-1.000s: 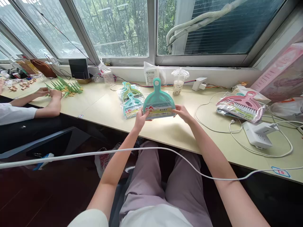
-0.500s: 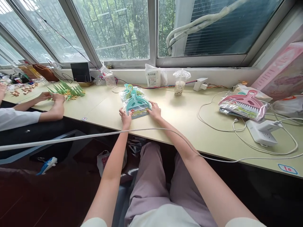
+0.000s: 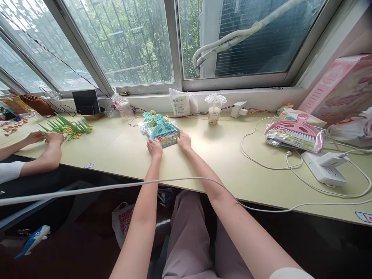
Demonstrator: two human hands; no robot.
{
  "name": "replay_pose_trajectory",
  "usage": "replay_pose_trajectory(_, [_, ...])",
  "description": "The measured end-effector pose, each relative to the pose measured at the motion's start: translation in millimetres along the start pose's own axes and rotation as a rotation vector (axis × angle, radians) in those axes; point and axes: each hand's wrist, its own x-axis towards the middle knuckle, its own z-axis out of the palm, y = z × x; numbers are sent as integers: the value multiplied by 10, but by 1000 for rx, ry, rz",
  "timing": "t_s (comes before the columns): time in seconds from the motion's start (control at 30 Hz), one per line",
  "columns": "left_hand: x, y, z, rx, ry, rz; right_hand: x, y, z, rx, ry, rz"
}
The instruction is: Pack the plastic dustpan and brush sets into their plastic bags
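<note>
A teal dustpan-and-brush set (image 3: 165, 130) in clear wrapping lies on the pale yellow table, overlapping a green and teal pack (image 3: 150, 119) behind it. My left hand (image 3: 154, 148) grips its near left corner, fingers curled at the edge. On the right edge, my right hand (image 3: 184, 140) holds the same set, with the thumb near the front corner. Farther right rests a pink dustpan-and-brush set (image 3: 296, 131), also wrapped, on top of another pack; neither hand touches it.
A lidded drink cup (image 3: 214, 112) and a white packet (image 3: 180, 102) stand by the window. A power strip (image 3: 324, 170) and white cables lie right. One cable crosses over my forearms. Another person's hands (image 3: 49, 137) work at green plastic pieces (image 3: 68, 126) on the left.
The view has shifted, tilting up and turning right. My left hand's fingers have closed in on the teal set's corner. Both hands remain at the set.
</note>
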Motion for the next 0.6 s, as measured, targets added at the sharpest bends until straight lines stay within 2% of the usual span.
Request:
replay_pose_trajectory(0.27, [-128, 7, -111, 31, 0, -48, -105, 98, -43, 44, -35, -75])
replay_pose_trajectory(0.47, [-235, 59, -153, -41, 122, -103, -341, 116, -134, -38, 19, -51])
replay_pose_trajectory(0.53, [-199, 54, -135, -75, 179, -78, -485, 122, -207, -88, 23, -116])
replay_pose_trajectory(0.6, [-56, 7, -138, -139, 290, -98, -641, 115, -297, -160, 0, -300])
